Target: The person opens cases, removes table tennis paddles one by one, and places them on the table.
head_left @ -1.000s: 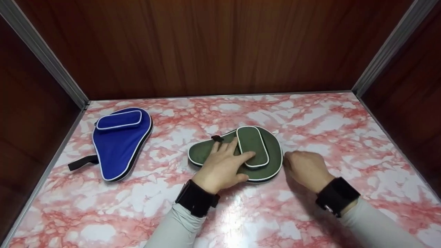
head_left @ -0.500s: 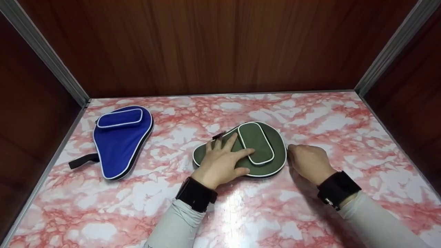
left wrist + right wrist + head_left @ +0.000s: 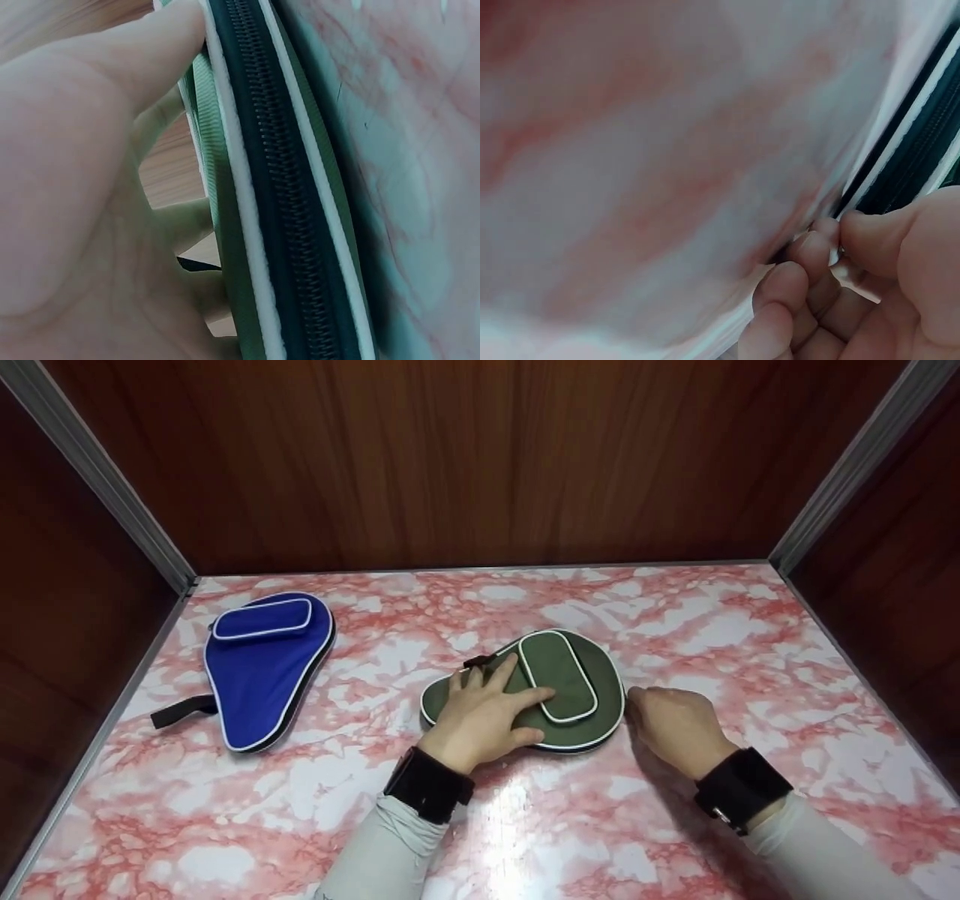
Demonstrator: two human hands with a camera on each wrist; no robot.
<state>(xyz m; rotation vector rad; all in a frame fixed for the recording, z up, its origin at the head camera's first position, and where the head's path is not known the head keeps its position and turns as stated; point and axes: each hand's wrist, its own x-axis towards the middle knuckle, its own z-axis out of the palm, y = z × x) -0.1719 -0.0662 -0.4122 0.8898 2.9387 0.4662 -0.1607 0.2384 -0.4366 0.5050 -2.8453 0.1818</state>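
Observation:
A green table tennis bat case (image 3: 604, 675) with white piping lies flat, its rounded end to the right. My left hand (image 3: 480, 720) rests on it with spread fingers, the index finger and thumb reaching the raised pocket (image 3: 559, 675). At the rounded end, my right hand (image 3: 675, 727) has curled fingers; thumb and index finger pinch a small zipper pull (image 3: 834, 257), mostly hidden by the fingertips. In the left wrist view, the zipper (image 3: 277, 165) along the near side has its teeth meshed. A dark strap (image 3: 478, 661) shows at the case's far side.
A blue bat case (image 3: 262, 682) lies at the left, narrow end toward me, with a black strap (image 3: 182, 709) sticking out. The red and white marbled table (image 3: 360, 810) is bounded by a brown wood-look back panel (image 3: 480, 465) and side panels.
The green case has shifted slightly to the right and turned a little under my left hand. My right hand has moved slightly right with its edge. The blue case stays put.

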